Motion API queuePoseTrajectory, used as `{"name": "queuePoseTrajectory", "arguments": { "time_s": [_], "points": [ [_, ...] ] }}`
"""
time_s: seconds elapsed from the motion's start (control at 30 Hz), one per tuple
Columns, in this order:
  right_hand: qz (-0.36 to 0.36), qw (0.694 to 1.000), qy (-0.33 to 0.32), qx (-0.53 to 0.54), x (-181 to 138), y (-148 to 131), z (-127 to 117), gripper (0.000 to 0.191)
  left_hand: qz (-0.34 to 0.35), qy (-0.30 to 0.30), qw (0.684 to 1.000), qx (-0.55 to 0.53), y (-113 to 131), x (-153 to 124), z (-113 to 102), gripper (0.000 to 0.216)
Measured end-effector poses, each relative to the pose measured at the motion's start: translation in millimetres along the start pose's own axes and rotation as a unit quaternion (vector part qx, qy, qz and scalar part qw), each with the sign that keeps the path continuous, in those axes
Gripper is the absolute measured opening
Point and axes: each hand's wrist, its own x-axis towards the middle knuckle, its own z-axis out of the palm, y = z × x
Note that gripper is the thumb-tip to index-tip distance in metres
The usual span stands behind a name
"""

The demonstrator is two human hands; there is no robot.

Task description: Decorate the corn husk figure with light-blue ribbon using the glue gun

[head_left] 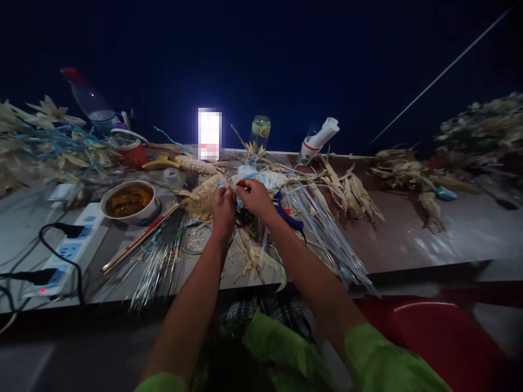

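Observation:
Above the middle of the table, my left hand [223, 212] and my right hand [257, 199] are close together with fingers pinched. A small pale, thin piece shows at the fingertips; its kind is too small and blurred to tell. Beneath and behind them lies a white and light-blue bundle [267, 178] that looks like plastic. Dried corn husks [200, 198] lie left of my left hand. Beside my right wrist is a blue-handled tool [292, 218], possibly a glue gun, partly hidden by the arm.
On the left are a bowl of brown liquid [129, 202], a power strip [69, 253], metal wires [153, 272] and a corn cob [196, 165]. Clear rods [327, 234] spread right. Behind stand a bright screen [210, 130], a glass jar [260, 130] and a cup [308, 151].

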Motion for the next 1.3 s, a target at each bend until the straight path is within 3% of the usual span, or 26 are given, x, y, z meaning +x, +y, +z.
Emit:
{"name": "queuePoseTrajectory", "arguments": {
  "time_s": [0.3,0.67,0.83,1.1,1.3],
  "points": [
    [0.04,0.998,-0.006,0.04,12.3,3.2,-10.9,0.021,-0.079,-0.085,0.99,-0.086,10.1,-4.1,4.6,0.022],
    [0.043,0.995,-0.084,-0.043,20.7,-4.5,-36.8,0.025,-0.113,-0.151,0.979,-0.075,10.5,-5.7,5.0,0.027],
    [0.053,0.99,-0.11,-0.073,20.7,-9.5,-42.4,0.022,-0.108,-0.154,0.98,-0.061,7.9,-5.0,4.0,0.028],
    [0.021,0.985,-0.096,-0.145,20.5,-15.8,-42.0,0.024,-0.103,-0.148,0.982,-0.063,5.3,-4.6,2.5,0.027],
    [0.033,0.988,-0.108,-0.103,19.4,-13.0,-41.9,0.024,-0.121,-0.137,0.981,-0.071,6.7,-4.6,3.0,0.026]
  ]
}}
